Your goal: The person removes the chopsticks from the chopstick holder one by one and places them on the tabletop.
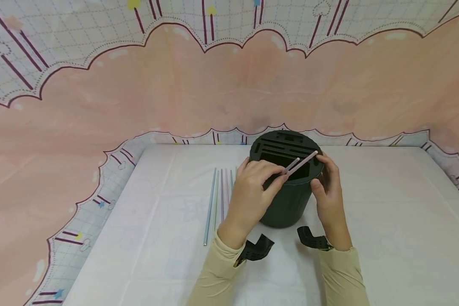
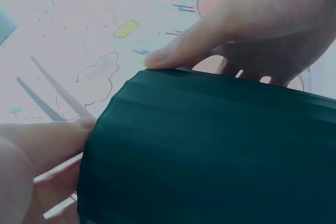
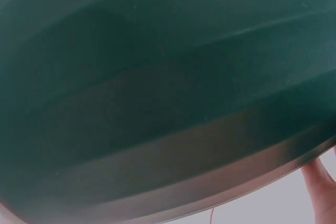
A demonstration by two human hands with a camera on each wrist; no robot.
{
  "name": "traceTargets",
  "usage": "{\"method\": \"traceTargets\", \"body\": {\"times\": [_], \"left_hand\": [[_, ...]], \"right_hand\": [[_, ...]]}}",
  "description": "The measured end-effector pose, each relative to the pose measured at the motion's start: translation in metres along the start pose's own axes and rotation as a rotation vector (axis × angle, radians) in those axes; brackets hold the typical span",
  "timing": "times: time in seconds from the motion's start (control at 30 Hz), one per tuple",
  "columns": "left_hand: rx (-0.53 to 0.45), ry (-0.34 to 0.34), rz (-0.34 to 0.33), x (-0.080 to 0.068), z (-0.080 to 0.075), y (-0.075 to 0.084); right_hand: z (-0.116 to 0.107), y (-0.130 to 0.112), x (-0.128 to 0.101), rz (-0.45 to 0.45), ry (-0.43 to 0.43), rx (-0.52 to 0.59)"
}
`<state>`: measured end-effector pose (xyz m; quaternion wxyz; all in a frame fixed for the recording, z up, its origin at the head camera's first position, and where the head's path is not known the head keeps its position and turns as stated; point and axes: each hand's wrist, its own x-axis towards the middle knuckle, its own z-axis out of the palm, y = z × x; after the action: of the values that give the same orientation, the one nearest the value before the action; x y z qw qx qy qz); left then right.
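Observation:
A dark green round holder (image 1: 287, 199) with a slotted top stands on the white table (image 1: 386, 238). My left hand (image 1: 252, 191) pinches two thin pink straws (image 1: 302, 163) that lie slanted over the holder's top opening. My right hand (image 1: 329, 187) grips the holder's right side near the rim, fingertips close to the straws' far ends. The left wrist view shows the green holder (image 2: 210, 156), the right hand (image 2: 252, 30) on its edge and the straws (image 2: 58, 169) under my left fingers. The right wrist view is filled by the holder's wall (image 3: 157, 93).
Several more straws (image 1: 218, 199), blue, green and pink, lie side by side on the table left of the holder. A pink and white patterned backdrop (image 1: 229, 85) rises behind and at both sides of the table.

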<state>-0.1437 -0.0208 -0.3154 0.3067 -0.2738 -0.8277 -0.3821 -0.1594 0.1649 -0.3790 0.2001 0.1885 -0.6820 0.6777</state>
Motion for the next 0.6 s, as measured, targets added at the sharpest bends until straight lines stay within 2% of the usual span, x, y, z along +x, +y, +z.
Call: {"method": "traceTargets", "body": {"times": [0.1,0.33,0.47,0.6], "left_hand": [[-0.073,0.045,0.001,0.000,-0.005,0.000],[-0.402,0.161,-0.004,0.000,-0.025,0.009],[-0.478,0.215,0.010,-0.001,-0.037,0.014],[-0.577,0.288,-0.025,-0.003,-0.053,0.016]], "right_hand": [[0.000,0.000,-0.001,0.005,0.003,-0.004],[0.001,-0.002,-0.001,0.022,0.017,-0.073],[0.001,-0.004,-0.002,0.036,0.016,-0.113],[0.002,-0.004,-0.004,0.020,0.016,-0.111]]}}
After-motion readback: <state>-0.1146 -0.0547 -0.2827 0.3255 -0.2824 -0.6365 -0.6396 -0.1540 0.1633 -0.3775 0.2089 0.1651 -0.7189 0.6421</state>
